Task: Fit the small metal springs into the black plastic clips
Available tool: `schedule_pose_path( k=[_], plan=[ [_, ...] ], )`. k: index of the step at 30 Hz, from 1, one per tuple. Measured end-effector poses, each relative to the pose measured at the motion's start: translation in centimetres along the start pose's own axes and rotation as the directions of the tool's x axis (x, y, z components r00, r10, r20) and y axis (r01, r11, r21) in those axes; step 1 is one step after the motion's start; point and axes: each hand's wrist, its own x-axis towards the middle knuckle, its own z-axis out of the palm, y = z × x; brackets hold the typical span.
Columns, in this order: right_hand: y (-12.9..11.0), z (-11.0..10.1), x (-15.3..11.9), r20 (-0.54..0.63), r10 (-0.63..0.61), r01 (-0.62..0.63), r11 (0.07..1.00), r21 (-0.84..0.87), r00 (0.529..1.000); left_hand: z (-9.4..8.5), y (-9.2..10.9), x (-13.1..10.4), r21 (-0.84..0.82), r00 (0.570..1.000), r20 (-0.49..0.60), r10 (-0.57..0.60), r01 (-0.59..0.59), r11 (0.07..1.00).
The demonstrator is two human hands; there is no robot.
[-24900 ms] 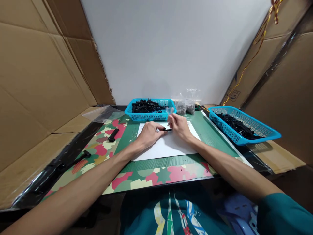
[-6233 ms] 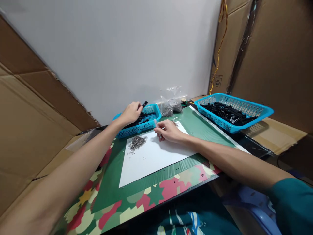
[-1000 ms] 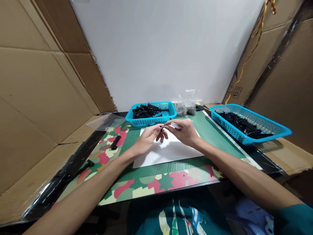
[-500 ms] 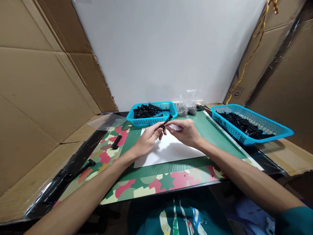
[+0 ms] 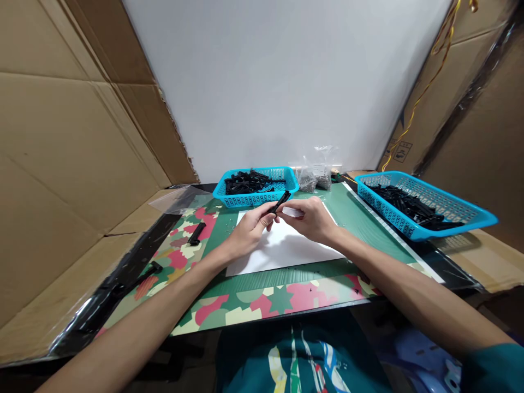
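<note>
My left hand [image 5: 250, 229] is closed round the lower end of a slim black plastic part [image 5: 282, 201], which tilts up to the right over the white sheet [image 5: 282, 251]. Close against that part, my right hand [image 5: 311, 219] has its thumb and forefinger pinched together at its side. Whether a small piece sits between those fingertips is too small to see. Two similar loose pieces lie to the left: a black part [image 5: 197, 233] on the patterned mat and a longer black part [image 5: 143, 277] near the table's left edge.
A blue basket [image 5: 256, 202] of black parts stands behind my hands, and a second blue basket [image 5: 428, 233] is at the right. Clear bags of small metal pieces [image 5: 315, 180] sit by the white back wall. A clear plastic bag [image 5: 178, 200] lies at left. Cardboard walls flank the table.
The view has shifted slightly. Both hands stay together at the black part, with only a slight change in its tilt; nothing is let go.
</note>
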Motion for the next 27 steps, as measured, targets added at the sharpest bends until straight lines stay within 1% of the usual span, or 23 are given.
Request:
schedule_pose_path(
  k=[3, 7, 10, 15, 18, 22, 24, 27],
  plan=[
    [0.12, -0.23, 0.00, 0.047, -0.022, 0.026, 0.995, -0.096, 0.999, 0.02, -0.12, -0.10, 0.035, 1.000, -0.007, -0.019, 0.019, 0.999],
    [0.13, -0.63, -0.02, 0.152, -0.081, 0.120, 0.955, -0.273, 0.985, 0.08, -0.69, -0.26, 0.105, 0.998, -0.026, -0.050, 0.053, 0.993],
    [0.08, -0.75, -0.05, 0.167, -0.076, 0.126, 0.941, -0.313, 0.983, 0.12, -0.90, -0.31, 0.124, 0.998, -0.036, -0.051, 0.055, 0.991],
    [0.32, -0.41, -0.27, 0.106, -0.091, 0.115, 0.962, -0.248, 0.990, 0.11, -0.58, -0.18, 0.090, 0.999, -0.045, -0.015, 0.019, 0.996],
    [0.28, -0.25, -0.25, 0.015, -0.089, 0.090, 0.986, -0.139, 0.996, 0.13, -0.48, -0.10, 0.045, 0.998, -0.066, 0.018, -0.015, 0.999],
    [-0.17, -0.43, 0.12, -0.101, -0.031, 0.032, 0.999, 0.005, 0.994, 0.24, -0.61, -0.16, 0.005, 0.991, -0.122, 0.051, -0.050, 0.999],
    [-0.31, -0.55, 0.22, -0.123, -0.025, 0.028, 0.999, 0.022, 0.992, 0.30, -0.66, -0.24, 0.016, 0.987, -0.149, 0.063, -0.061, 0.998],
    [-0.15, -0.56, 0.07, -0.125, -0.056, 0.055, 0.998, -0.012, 0.991, 0.39, -0.62, -0.33, 0.051, 0.978, -0.177, 0.108, -0.100, 0.994]
  ],
)
